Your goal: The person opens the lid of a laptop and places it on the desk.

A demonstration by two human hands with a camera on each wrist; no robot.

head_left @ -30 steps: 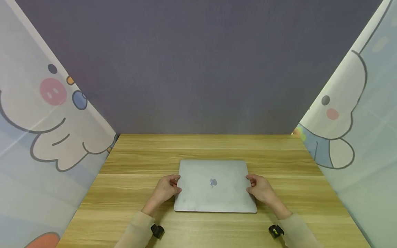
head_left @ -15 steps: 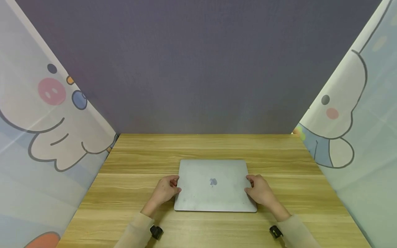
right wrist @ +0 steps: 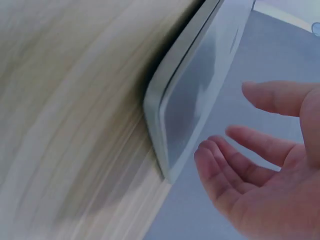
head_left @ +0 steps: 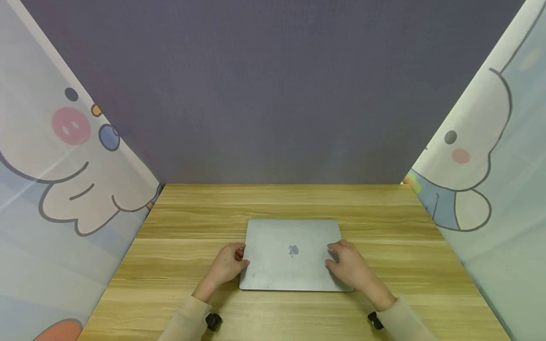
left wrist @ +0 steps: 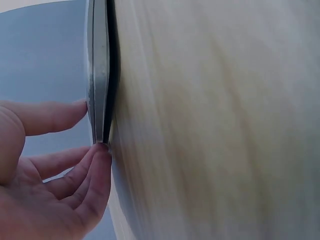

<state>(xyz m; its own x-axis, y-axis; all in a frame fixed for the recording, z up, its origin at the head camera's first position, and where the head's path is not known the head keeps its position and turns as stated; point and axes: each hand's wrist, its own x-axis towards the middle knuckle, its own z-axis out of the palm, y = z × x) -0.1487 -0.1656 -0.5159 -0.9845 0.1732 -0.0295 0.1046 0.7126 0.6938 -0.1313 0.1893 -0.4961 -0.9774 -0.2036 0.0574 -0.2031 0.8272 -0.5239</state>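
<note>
A closed silver laptop with a dark apple logo lies flat in the head view. At its left side my left hand grips the edge. The left wrist view has the thumb on the lid's rim and fingertips against the laptop's side and lower edge. My right hand hovers over the right part of the lid, holding nothing. In the right wrist view, its relaxed, slightly bent fingers stand apart from the laptop's corner.
The laptop rests on a wood-grain table. Behind the table rises a dark grey panel. Cartoon-printed cloths hang on the left and right. Small black devices sit at the left wrist and right wrist.
My right hand has let go of the laptop's right edge and shifted left, above the lid. The left hand stays at its edge with hardly any movement, and the laptop keeps its place.
</note>
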